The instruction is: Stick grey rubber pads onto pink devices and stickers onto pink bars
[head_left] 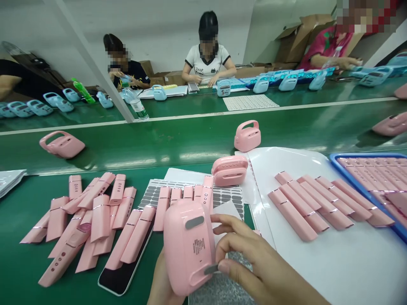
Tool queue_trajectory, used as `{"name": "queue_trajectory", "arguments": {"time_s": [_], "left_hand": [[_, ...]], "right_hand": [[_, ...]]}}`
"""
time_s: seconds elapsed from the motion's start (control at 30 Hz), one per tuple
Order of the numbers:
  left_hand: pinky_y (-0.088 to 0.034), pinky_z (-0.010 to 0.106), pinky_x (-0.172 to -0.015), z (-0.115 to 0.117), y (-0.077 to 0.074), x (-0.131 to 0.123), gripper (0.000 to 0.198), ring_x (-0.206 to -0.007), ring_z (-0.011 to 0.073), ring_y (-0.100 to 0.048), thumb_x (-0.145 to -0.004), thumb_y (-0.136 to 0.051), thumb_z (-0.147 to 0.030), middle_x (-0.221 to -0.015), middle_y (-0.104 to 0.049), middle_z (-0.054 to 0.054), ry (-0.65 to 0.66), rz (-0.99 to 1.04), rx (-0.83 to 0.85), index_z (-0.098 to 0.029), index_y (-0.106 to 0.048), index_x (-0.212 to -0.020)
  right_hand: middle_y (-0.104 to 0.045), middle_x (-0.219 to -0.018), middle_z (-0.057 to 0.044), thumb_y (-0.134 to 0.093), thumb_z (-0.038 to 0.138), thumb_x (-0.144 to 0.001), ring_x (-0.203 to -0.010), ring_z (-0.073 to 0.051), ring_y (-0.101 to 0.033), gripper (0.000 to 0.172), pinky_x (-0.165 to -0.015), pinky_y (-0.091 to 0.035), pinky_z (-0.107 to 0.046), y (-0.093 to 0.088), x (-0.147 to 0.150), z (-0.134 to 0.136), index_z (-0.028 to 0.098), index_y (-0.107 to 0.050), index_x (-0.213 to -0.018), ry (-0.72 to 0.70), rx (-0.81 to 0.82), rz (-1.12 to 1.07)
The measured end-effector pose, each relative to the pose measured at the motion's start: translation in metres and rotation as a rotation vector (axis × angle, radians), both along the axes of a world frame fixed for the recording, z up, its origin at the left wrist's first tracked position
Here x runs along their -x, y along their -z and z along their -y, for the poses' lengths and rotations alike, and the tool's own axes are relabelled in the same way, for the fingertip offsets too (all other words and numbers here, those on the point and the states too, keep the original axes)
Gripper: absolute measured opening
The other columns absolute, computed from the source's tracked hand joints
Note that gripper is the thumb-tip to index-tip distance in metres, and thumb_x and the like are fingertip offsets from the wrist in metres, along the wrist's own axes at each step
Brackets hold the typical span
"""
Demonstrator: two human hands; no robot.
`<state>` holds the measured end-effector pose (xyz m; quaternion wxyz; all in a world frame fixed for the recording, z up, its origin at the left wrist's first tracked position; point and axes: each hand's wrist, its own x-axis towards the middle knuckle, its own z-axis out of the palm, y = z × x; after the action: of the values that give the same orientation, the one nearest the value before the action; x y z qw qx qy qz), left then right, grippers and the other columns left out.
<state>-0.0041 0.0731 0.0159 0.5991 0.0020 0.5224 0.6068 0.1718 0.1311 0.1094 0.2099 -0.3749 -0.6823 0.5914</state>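
Note:
My left hand (160,277) is wrapped around the left and far side of a pink plastic device (181,250), most of its fingers hidden. The device's underside faces me, with small printed text and two oval recesses. A grey oval pad (194,222) sits in the upper recess. Between thumb and forefinger, my right hand (244,254) pinches a second grey oval pad (211,269), held at the right end of the lower recess. Sheets of grey oval pads (232,197) lie behind the device, partly covered by pink sticks (163,207).
Pink sticks (100,218) are piled at left, some on a phone (119,279). More sticks (305,203) lie on white sheeting, beside a blue-rimmed tray (333,159). Pink handled devices (248,137) stand along the green belt (178,144). Several people (208,59) work opposite with blue devices.

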Motion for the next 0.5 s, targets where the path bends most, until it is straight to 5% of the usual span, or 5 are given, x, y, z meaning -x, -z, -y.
{"name": "queue_trajectory", "arguments": {"time_s": [0.3, 0.5], "left_hand": [[-0.053, 0.043, -0.077, -0.009, -0.038, -0.010, 0.054, -0.096, 0.0335, -0.062, -0.065, -0.077, -0.031, -0.098, -0.070, 0.008, -0.028, 0.010, -0.080, -0.021, -0.063, -0.117], [-0.053, 0.047, -0.081, -0.006, -0.025, -0.004, 0.060, -0.101, 0.0357, -0.061, -0.067, -0.075, -0.030, -0.106, -0.069, 0.010, -0.039, 0.029, -0.082, -0.023, -0.058, -0.124]], "right_hand": [[-0.039, -0.146, 0.000, -0.062, 0.005, -0.077, -0.123, -0.034, -0.049, 0.020, -0.099, -0.041, -0.057, 0.003, 0.007, 0.002, 0.024, -0.061, -0.070, -0.041, 0.037, 0.163], [-0.038, -0.147, 0.003, -0.059, 0.014, -0.082, -0.129, -0.029, -0.045, 0.014, -0.102, -0.040, -0.048, -0.007, 0.005, -0.001, 0.024, -0.060, -0.072, -0.084, 0.052, 0.204]]}}
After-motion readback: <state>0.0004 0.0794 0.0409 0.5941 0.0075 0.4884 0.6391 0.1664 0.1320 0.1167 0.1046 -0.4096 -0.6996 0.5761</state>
